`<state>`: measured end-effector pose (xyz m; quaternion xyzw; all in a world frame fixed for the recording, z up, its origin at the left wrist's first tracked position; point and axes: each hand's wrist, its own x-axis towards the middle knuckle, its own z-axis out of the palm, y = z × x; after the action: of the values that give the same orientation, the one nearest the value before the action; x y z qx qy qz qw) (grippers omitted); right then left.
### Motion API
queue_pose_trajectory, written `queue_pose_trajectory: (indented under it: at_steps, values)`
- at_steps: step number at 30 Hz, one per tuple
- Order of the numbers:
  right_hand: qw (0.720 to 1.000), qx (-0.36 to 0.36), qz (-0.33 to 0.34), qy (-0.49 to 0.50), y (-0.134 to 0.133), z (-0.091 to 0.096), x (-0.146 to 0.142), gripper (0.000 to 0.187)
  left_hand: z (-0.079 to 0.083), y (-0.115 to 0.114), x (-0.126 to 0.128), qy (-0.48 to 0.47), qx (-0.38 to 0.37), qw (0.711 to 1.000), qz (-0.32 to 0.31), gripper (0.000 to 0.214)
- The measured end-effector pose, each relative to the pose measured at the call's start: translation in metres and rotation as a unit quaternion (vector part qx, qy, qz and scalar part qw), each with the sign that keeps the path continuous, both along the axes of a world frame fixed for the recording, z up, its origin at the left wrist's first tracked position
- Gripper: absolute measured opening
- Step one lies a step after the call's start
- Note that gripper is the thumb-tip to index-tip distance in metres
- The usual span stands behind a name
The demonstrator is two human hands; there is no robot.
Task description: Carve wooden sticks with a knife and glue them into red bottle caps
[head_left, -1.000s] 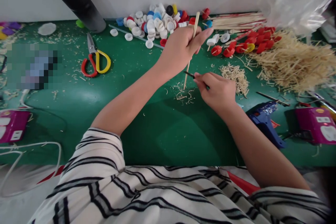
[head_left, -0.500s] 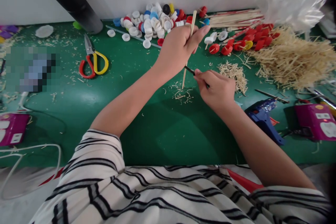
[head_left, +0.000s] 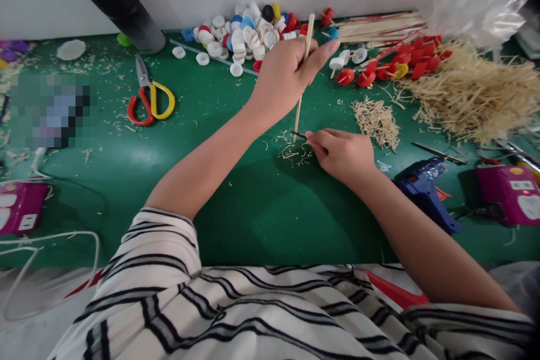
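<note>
My left hand (head_left: 287,76) is closed round a thin wooden stick (head_left: 299,109) held nearly upright, its lower tip just above the green table (head_left: 236,202). My right hand (head_left: 341,154) grips a small dark blade (head_left: 298,135) whose tip touches the lower end of the stick. A small scatter of wood shavings (head_left: 295,153) lies on the table right under the stick's tip.
Red and yellow scissors (head_left: 147,102) lie at the left. A heap of bottle caps (head_left: 244,36) sits at the back. Sticks with red caps (head_left: 392,67), wood shavings (head_left: 468,95), a blue glue gun (head_left: 426,191) and a purple box (head_left: 512,194) are at the right.
My right hand has slid the blade down along the stick, from about its middle to near its lower tip. The left hand has stayed almost still.
</note>
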<state>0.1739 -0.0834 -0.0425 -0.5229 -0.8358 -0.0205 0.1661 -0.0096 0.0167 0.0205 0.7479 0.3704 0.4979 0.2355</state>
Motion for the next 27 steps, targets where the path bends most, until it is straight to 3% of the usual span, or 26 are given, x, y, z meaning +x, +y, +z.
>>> queue_pose_trajectory:
  at_steps: [5,9,19,27]
  values:
    - [0.999,0.007,0.024,-0.037,-0.003,-0.003,0.004,0.035,-0.001,0.000,0.000,0.012,0.008,1.000,0.017,0.072]
    - [0.999,0.025,0.026,-0.011,0.000,-0.006,0.003,0.034,-0.003,0.003,0.001,0.011,0.011,1.000,0.022,0.075]
    - [0.991,0.104,-0.032,0.084,0.015,0.017,-0.017,0.045,-0.003,-0.001,0.005,-0.017,0.038,0.998,0.047,0.072]
    - [0.997,0.072,-0.005,0.040,0.007,0.001,-0.002,0.040,-0.002,0.002,0.001,0.014,0.009,0.999,0.040,0.076]
